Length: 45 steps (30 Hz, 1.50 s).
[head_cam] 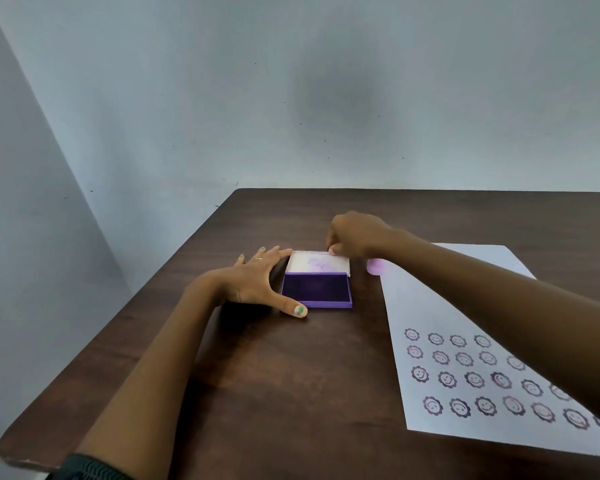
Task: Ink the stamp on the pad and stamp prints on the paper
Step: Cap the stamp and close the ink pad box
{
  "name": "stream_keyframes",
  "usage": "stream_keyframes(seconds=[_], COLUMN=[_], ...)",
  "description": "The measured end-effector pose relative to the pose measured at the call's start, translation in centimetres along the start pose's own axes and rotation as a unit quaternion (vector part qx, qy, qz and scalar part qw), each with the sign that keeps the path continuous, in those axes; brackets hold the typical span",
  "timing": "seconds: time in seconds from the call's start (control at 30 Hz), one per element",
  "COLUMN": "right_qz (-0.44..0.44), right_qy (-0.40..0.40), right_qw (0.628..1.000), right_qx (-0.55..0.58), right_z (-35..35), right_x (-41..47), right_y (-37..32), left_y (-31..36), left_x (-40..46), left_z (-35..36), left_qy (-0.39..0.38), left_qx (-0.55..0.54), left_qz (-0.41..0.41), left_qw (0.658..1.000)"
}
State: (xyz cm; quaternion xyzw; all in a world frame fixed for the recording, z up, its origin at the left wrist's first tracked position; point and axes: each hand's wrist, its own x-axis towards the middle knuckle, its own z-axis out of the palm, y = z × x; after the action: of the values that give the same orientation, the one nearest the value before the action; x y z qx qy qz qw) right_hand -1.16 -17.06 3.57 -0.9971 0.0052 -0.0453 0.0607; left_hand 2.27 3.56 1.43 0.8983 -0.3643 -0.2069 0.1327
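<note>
Frame centre: left hand spread flat, bracing ink pad; right hand pinching lid edge. Fold gently.

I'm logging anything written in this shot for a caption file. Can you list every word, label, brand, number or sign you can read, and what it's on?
No readable words, brands or numbers anywhere.
Paper: rows of purple smiley-face flower prints, pictures only, no letters.
Ink pad lid: faint purple smudges inside, too blurred to read as text.
Pink stamp: no marking visible.
</note>
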Motion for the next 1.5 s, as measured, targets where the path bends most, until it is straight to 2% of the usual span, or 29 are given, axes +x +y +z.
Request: stream_keyframes(seconds=[0.33, 0.6, 0.87, 1.13, 1.33, 1.5], right_qz=[0.004, -0.011, -0.065, -0.114, -0.125, -0.132], right_qy=[0.012, 0.054, 0.076, 0.061, 0.061, 0.062], right_qw=[1.0, 0.998, 0.99, 0.983, 0.982, 0.986], right_qx=[0.007, 0.038, 0.095, 0.129, 0.127, 0.079], right_z=[0.5, 0.0, -2.0, -3.5, -3.0, -1.7], right_x=[0.4, -0.1, -1.5, -4.0, -7.0, -8.8], right_y=[-0.6, -1.2, -1.0, -1.6, -2.8, -3.7], left_y=[0.0, 1.0, -0.2, -0.5, 0.1, -0.3], left_x=[-0.2, -0.8, 0.0, 0.2, -0.2, 0.0], left_z=[0.1, 0.1, 0.3, 0.3, 0.1, 0.1], left_qy=[0.019, 0.028, 0.032, 0.022, 0.021, 0.02], left_qx=[-0.016, -0.032, -0.029, -0.021, -0.008, -0.006], left_qz=[0.007, -0.03, 0.016, 0.018, 0.002, 0.013], left_qw=[1.0, 0.999, 0.999, 0.999, 1.0, 1.0])
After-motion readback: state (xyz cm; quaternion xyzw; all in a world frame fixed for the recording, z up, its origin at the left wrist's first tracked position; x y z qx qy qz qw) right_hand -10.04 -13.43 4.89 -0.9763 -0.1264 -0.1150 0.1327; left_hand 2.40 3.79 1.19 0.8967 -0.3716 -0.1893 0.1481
